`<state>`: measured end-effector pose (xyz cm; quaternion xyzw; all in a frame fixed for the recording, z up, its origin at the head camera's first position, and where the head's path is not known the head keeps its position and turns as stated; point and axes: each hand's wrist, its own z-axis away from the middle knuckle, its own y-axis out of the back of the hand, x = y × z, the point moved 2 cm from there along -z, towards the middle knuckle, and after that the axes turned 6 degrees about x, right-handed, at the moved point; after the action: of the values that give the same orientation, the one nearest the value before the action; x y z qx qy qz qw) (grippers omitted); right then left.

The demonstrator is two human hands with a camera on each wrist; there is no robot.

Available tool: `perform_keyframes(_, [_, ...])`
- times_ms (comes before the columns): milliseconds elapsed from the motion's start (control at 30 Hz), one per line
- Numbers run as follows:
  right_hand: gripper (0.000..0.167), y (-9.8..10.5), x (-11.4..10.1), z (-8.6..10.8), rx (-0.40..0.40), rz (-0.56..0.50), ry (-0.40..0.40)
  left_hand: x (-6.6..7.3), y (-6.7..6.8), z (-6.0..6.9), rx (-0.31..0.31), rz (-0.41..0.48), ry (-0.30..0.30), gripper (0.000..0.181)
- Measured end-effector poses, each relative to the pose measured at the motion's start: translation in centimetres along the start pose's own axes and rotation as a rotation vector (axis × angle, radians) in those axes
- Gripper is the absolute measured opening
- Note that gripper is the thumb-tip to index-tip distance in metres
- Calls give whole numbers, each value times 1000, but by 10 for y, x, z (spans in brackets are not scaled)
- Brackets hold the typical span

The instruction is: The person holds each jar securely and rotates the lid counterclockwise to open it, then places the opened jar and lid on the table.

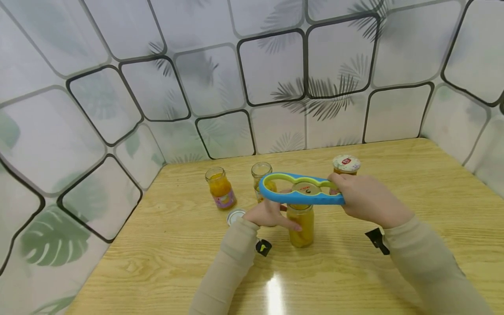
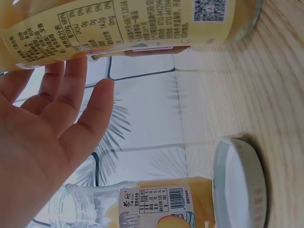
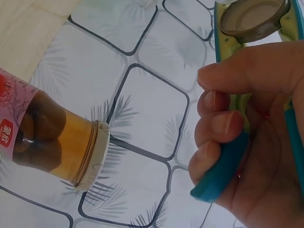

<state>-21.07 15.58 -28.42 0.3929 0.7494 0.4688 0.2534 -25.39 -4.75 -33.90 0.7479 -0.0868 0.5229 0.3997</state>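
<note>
In the head view my left hand [image 1: 271, 214] holds a glass jar of yellow fruit [image 1: 302, 236] at the middle of the table, its thumb across the front. The left wrist view has the jar's yellow label [image 2: 104, 31] close up, with the left fingers against its side. My right hand [image 1: 364, 197] grips the handle end of a blue-and-green jar opener [image 1: 303, 200], level above that jar. A metal lid [image 1: 306, 188] sits within the opener; the lid's underside [image 3: 254, 21] shows in the right wrist view, apart from any jar.
An uncapped jar with orange contents [image 1: 222, 188] stands at the left. Another uncapped jar [image 1: 261, 170] is behind my left hand, with a loose white lid [image 1: 236, 215] nearby. At the back right stands a capped jar [image 1: 346, 164]. A patterned backdrop [image 1: 275, 70] borders the table.
</note>
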Motion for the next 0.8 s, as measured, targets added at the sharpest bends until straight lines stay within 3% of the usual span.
perform_keyframes(200, [20, -2, -2, 0, -31, 24, -5, 22, 2, 7, 6, -10, -14, 58])
perform_keyframes(367, [22, -4, -2, 0, -27, 38, 9, 35, 3, 11, 20, -10, 21, 60])
perform_keyframes(600, [20, -4, -2, 0, -25, 28, 8, 35, 2, 9, 57, -22, 42, 61])
perform_keyframes(800, [20, -2, 1, 0, -57, 13, -15, 17, -3, 2, 113, -54, 92, 61])
